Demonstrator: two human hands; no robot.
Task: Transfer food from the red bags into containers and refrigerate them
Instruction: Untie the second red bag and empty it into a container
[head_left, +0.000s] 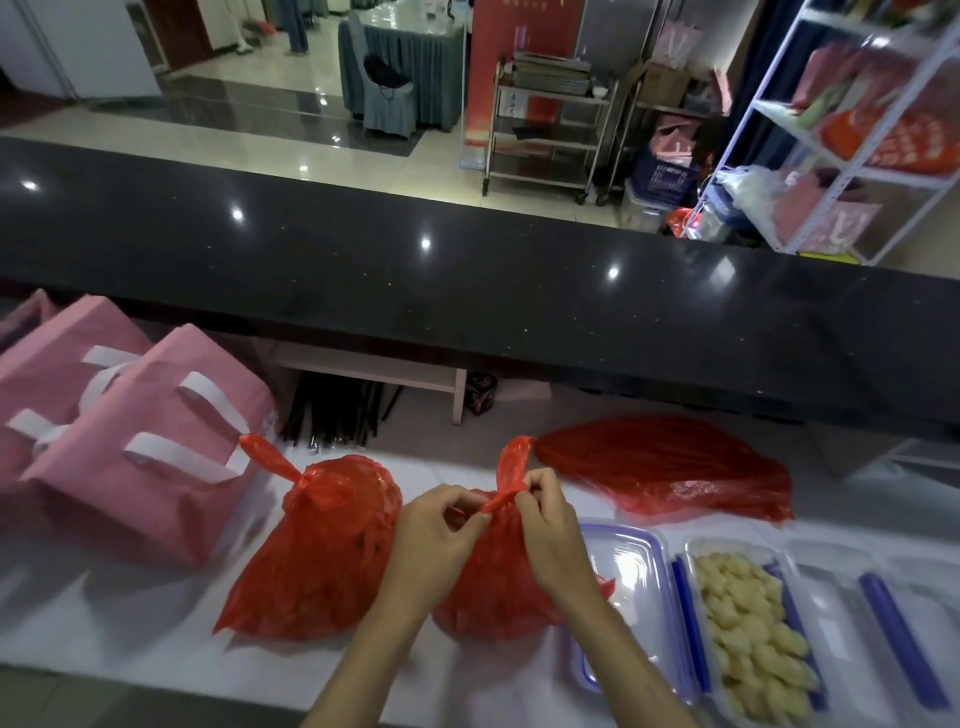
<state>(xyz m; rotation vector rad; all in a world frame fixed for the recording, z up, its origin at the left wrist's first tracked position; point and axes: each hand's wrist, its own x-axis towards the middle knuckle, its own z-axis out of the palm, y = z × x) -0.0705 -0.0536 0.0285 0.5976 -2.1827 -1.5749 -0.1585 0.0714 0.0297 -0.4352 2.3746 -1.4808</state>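
Fingers (480, 512) of both hands pinched on knotted red bag (493, 597), contents hidden.

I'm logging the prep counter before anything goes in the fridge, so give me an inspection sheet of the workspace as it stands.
Surface: white counter, with a raised black ledge behind it.
Job's things: tied red bag untouched; second red bag with both hands on its knot; emptied red bag lying flat; empty clear container; container of pale food pieces, uncovered.
Clutter: two pink carrier bags at left; black sticks under the ledge.
Grippers: left hand and right hand pinch the knot.
Cables: nothing seen.
Surroundings: white shelving, metal trolley, covered table.
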